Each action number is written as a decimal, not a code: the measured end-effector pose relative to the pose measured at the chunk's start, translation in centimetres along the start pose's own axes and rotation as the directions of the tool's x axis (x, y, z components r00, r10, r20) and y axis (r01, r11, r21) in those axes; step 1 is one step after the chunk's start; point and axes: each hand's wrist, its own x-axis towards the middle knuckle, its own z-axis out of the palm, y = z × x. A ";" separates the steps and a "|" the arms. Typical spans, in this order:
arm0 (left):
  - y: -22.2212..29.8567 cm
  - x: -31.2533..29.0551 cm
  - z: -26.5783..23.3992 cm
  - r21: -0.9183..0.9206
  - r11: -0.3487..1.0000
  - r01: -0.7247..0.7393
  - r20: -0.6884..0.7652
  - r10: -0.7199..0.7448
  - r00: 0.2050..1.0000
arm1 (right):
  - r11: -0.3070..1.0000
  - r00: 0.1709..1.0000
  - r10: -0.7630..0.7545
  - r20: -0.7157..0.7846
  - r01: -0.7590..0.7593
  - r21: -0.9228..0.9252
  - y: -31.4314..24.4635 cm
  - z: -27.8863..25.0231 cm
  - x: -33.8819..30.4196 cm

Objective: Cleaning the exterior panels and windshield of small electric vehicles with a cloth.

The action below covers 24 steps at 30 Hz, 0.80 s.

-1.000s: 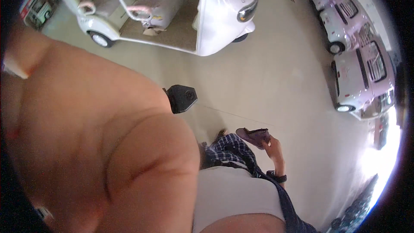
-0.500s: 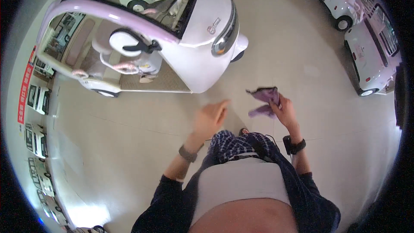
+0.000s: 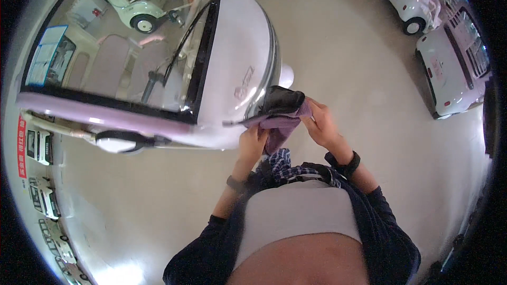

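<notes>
Purple cloth held between two hands, in front of a white-and-lilac vehicle

Nearest: wearer's white top (image 3: 301,206) under an open dark overshirt (image 3: 195,253); checked trousers (image 3: 280,164) just above it in view. Dark bands on both wrists, the left band (image 3: 236,183) narrower, the right band (image 3: 349,164) broader.

Left hand (image 3: 252,143): fingers closed on the lower left edge of the purple cloth (image 3: 282,129). Right hand (image 3: 321,124): thumb and fingers pinching the cloth's right edge, gap between them narrow. Cloth spans the space between the hands, bunched, one fold hanging down; upper part nearly black. Cannot tell whether that is a lining or a separate piece. A thin end sticks out leftward, past the left hand. Contact with the bodywork: cannot tell.

Just beyond the cloth: vehicle's rounded front panel (image 3: 232,68), glossy white. Left of it, windscreen (image 3: 116,68) in a black surround, long wiper (image 3: 185,39) slanting across. Side mirror (image 3: 119,141) juts out below the lilac pillar (image 3: 100,111).

Farther: pale, shiny floor (image 3: 343,37). More white-and-lilac vehicles (image 3: 449,68) parked at right. Far left, a row of small white vehicles (image 3: 39,148) beside a red banner (image 3: 21,148).
</notes>
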 end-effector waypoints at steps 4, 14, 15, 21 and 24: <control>-0.9 2.3 -0.4 -0.019 0.971 -0.240 -0.367 0.216 0.905 | 1.000 0.985 0.030 -0.170 -0.030 -0.001 1.6 0.5 4.2; -2.7 3.1 -4.2 0.373 0.904 0.207 -0.589 0.059 0.806 | 0.949 0.948 0.020 0.318 0.083 -0.305 7.6 11.4 9.7; -3.2 2.9 -3.6 0.440 0.854 0.278 -0.601 0.050 0.798 | 0.916 0.880 -0.070 0.471 0.243 -0.319 8.7 12.9 9.3; -4.5 1.8 0.9 0.582 0.628 0.516 -0.467 -0.261 0.845 | 0.916 0.779 -0.238 0.580 0.379 -0.133 11.4 14.9 10.0; -7.6 3.6 3.3 0.692 0.585 0.423 -0.422 -0.149 0.895 | 0.951 0.829 -0.212 0.518 0.297 -0.086 13.1 12.2 13.0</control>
